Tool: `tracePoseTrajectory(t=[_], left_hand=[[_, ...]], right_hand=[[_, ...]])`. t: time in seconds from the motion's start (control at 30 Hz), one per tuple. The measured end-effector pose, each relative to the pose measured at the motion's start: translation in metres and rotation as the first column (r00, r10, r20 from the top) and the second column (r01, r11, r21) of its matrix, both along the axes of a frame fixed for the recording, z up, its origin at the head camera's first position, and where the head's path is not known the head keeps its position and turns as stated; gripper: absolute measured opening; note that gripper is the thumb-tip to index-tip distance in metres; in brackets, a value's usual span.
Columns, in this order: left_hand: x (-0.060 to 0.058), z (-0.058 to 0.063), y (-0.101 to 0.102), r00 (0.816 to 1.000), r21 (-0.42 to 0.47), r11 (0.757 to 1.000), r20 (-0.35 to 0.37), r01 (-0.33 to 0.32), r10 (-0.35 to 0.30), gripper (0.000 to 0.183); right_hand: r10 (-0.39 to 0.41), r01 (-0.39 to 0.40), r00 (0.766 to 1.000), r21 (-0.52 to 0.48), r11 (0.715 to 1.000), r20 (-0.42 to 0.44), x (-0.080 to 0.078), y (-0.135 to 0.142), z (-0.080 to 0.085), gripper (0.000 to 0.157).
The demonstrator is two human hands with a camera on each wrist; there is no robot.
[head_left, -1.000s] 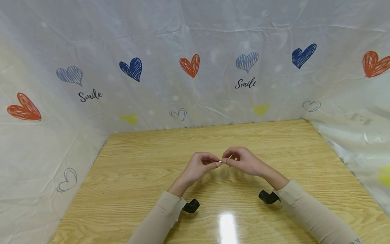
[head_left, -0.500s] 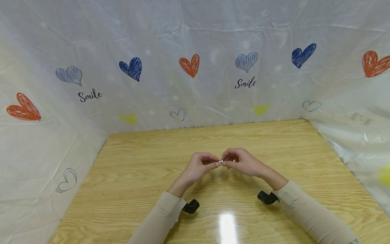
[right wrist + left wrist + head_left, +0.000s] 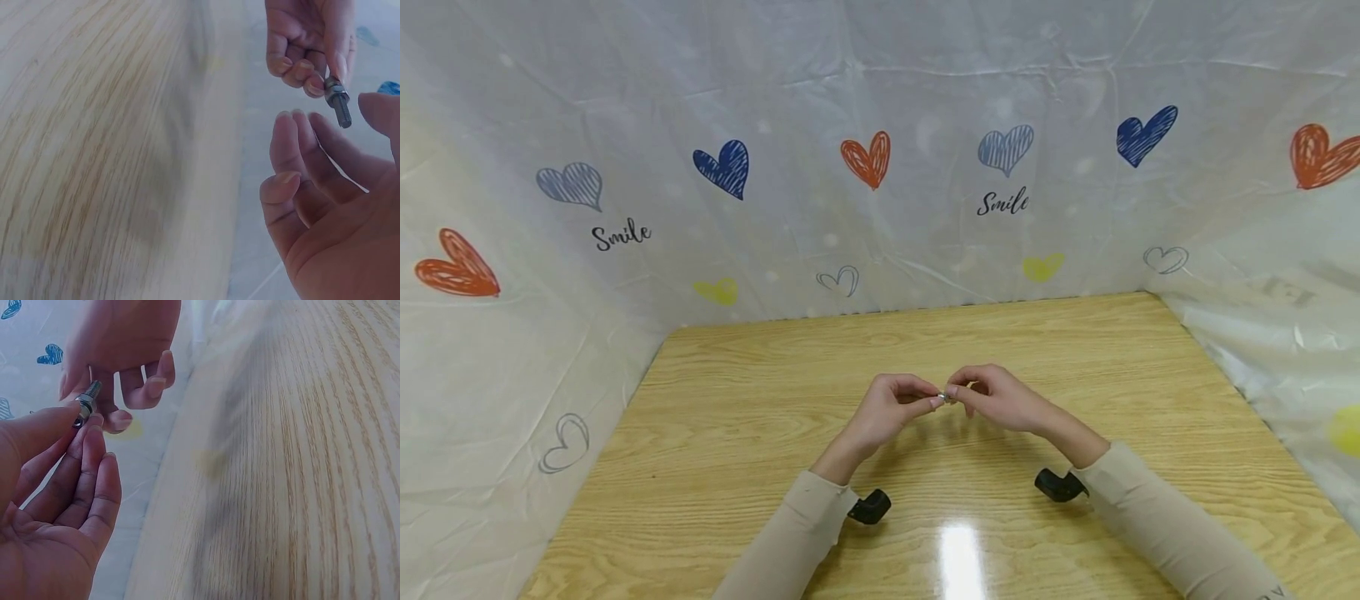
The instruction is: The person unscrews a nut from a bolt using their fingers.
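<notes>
Between the thumb and fingertips of my left hand [image 3: 883,408] is a small metal bolt [image 3: 344,114] with a hex nut [image 3: 337,91] on it. The left hand pinches it at the head end, and the bare threaded end points toward my right hand [image 3: 1003,398]. In the right wrist view, the right thumb [image 3: 378,112] and fingers are spread on either side of that threaded end, with gaps between them and the metal. The left wrist view shows the nut partway along the threads, close to the left fingertips. Both hands are raised over the wooden table [image 3: 775,400].
Black wrist-camera mounts [image 3: 870,507] stick out from both beige sleeves [image 3: 797,533]. A pale curtain [image 3: 925,233] printed with hearts hangs behind the table and along both sides. A bright light reflection lies on the near tabletop.
The right thumb and fingers have shifted around the bolt's end, the thumb now slightly higher. The left hand has stayed in place, still pinching the bolt.
</notes>
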State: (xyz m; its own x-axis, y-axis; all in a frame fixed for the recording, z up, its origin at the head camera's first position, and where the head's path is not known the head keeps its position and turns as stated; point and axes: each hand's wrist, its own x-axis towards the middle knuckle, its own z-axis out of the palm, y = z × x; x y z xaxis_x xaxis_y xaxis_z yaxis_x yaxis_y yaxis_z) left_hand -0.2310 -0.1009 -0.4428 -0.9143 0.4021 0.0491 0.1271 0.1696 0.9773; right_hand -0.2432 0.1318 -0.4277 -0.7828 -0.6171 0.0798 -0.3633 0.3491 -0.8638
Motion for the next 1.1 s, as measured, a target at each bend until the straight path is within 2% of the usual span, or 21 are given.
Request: tracePoseTrajectory(t=[0.2, 0.47, 0.63, 0.73, 0.9, 1.1], left_hand=[[0.0, -0.0011, 0.0007, 1.0, -0.005, 1.0, 0.013, -0.004, 0.005, 0.016], [-0.0005, -0.0028, 0.0007, 1.0, 0.01, 1.0, -0.005, -0.009, 0.009, 0.015], [0.0002, -0.0014, -0.0005, 1.0, 0.013, 1.0, -0.017, -0.005, 0.005, 0.014], [0.0006, -0.0004, -0.0005, 1.0, 0.013, 1.0, -0.018, -0.001, 0.001, 0.014], [0.0014, 0.0009, 0.0002, 1.0, 0.016, 1.0, -0.003, 0.007, -0.007, 0.014], [0.0023, 0.0021, 0.0008, 1.0, 0.003, 1.0, -0.024, 0.007, -0.007, 0.015]], right_hand=[[0.025, -0.024, 1.0, 0.025, 0.999, -0.002, -0.0016, -0.0015, -0.0035, 0.03], [0.051, -0.05, 0.999, -0.048, 0.998, 0.02, -0.0027, 0.0001, -0.0032, 0.016], [0.041, -0.038, 0.998, -0.1, 0.994, 0.038, -0.0011, 0.0013, -0.0001, 0.031], [0.029, -0.026, 0.999, -0.086, 0.996, 0.035, -0.0009, 0.0016, 0.0014, 0.035], [0.022, -0.022, 1.0, -0.016, 1.0, 0.002, -0.0027, 0.0017, 0.0013, 0.026], [0.04, -0.04, 0.999, 0.006, 0.999, 0.005, -0.0036, 0.0013, 0.0013, 0.031]])
